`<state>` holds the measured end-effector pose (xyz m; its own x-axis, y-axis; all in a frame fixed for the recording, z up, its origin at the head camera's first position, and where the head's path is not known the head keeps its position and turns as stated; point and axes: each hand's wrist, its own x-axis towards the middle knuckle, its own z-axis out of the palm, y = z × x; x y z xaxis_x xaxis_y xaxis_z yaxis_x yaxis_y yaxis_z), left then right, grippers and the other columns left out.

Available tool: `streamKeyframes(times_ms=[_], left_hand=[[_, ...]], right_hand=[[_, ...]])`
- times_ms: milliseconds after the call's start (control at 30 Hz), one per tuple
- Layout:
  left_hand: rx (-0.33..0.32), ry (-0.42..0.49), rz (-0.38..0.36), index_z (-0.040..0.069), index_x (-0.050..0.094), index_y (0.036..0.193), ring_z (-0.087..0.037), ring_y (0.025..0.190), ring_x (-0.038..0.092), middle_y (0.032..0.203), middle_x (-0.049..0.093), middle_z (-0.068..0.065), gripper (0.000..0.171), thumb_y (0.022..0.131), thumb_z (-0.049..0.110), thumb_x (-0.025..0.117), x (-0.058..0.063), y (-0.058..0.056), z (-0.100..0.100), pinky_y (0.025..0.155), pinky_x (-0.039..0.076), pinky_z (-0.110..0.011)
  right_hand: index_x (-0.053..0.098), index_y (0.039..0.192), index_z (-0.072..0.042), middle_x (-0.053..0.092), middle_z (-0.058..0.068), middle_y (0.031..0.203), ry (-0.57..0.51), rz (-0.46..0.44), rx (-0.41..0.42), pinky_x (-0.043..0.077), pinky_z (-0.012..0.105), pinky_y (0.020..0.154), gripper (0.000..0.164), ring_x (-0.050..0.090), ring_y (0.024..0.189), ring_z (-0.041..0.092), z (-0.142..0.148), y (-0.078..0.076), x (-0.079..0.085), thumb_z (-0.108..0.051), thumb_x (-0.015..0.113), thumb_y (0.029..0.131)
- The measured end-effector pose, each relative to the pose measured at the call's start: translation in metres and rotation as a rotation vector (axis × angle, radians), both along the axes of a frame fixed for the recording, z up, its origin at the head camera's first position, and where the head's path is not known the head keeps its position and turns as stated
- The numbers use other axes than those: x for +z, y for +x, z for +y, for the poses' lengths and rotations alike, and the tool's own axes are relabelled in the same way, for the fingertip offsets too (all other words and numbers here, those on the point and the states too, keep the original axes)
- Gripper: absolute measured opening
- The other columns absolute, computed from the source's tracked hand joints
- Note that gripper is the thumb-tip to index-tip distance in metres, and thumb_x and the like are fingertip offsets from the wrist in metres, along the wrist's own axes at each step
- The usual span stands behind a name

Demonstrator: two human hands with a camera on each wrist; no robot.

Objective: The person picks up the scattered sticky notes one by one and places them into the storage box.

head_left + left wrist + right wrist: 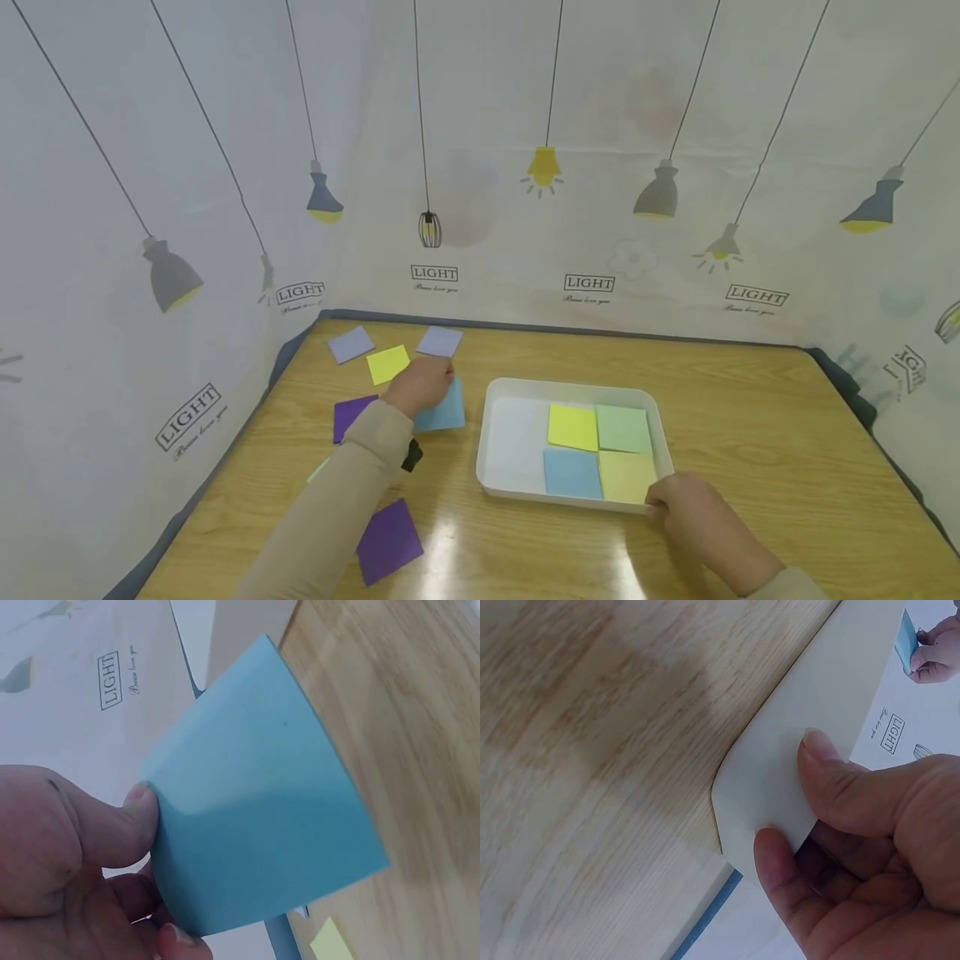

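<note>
My left hand [422,385] pinches a blue sticky note [262,802] along one side, thumb on its face. The note is bent slightly and held above the wooden table, left of a white tray [512,442]. At the tray's near right corner, my right hand [697,512] grips the rim between thumb and fingers. Four squares fill the tray's right part: a yellow note [573,427] and a green note [624,429] in the far row, a blue note [572,473] and a pale yellow note [627,476] in the near row.
Left on the table lie two lilac notes [351,344], a yellow note [387,364] and two purple notes [390,542]. A pale green note [317,472] is mostly hidden by the left sleeve. A lamp-print curtain [495,208] encloses the table's back and sides.
</note>
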<state>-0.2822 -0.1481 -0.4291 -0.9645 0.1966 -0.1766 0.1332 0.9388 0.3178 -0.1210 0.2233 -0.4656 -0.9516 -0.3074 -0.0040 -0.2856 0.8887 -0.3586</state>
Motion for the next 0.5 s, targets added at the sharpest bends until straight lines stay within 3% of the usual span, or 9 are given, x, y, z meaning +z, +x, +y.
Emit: streamKeyframes(times_ms=[167, 367, 500], left_hand=[[-0.019, -0.002, 0.011, 0.009, 0.067, 0.113, -0.020, 0.088, 0.061, 0.107, 0.070, -0.008, 0.024, 0.107, 0.021, 0.047, 0.004, 0.002, 0.005, 0.078, 0.054, -0.037], [-0.042, 0.061, -0.017, 0.008, 0.067, 0.115, -0.019, 0.078, 0.057, 0.099, 0.067, -0.006, 0.025, 0.108, 0.018, 0.045, 0.011, 0.007, 0.007, 0.068, 0.049, -0.031], [-0.050, 0.074, -0.025, 0.008, 0.066, 0.115, -0.018, 0.079, 0.056, 0.102, 0.066, -0.006, 0.026, 0.108, 0.018, 0.043, 0.014, 0.008, 0.011, 0.070, 0.048, -0.032]], right_hand=[[0.061, 0.059, -0.016, 0.052, -0.010, 0.062, -0.003, -0.002, 0.010, 0.039, 0.021, 0.057, 0.031, 0.040, 0.062, 0.007, 0.000, -0.001, 0.000, 0.001, 0.077, 0.080], [0.072, 0.068, -0.014, 0.066, -0.008, 0.069, 0.006, -0.010, -0.009, 0.051, 0.025, 0.061, 0.018, 0.052, 0.067, 0.005, 0.000, -0.002, 0.000, -0.002, 0.080, 0.079], [0.073, 0.069, -0.013, 0.067, -0.007, 0.070, 0.003, -0.003, -0.004, 0.052, 0.024, 0.061, 0.016, 0.053, 0.066, 0.005, 0.000, -0.002, 0.000, -0.002, 0.081, 0.078]])
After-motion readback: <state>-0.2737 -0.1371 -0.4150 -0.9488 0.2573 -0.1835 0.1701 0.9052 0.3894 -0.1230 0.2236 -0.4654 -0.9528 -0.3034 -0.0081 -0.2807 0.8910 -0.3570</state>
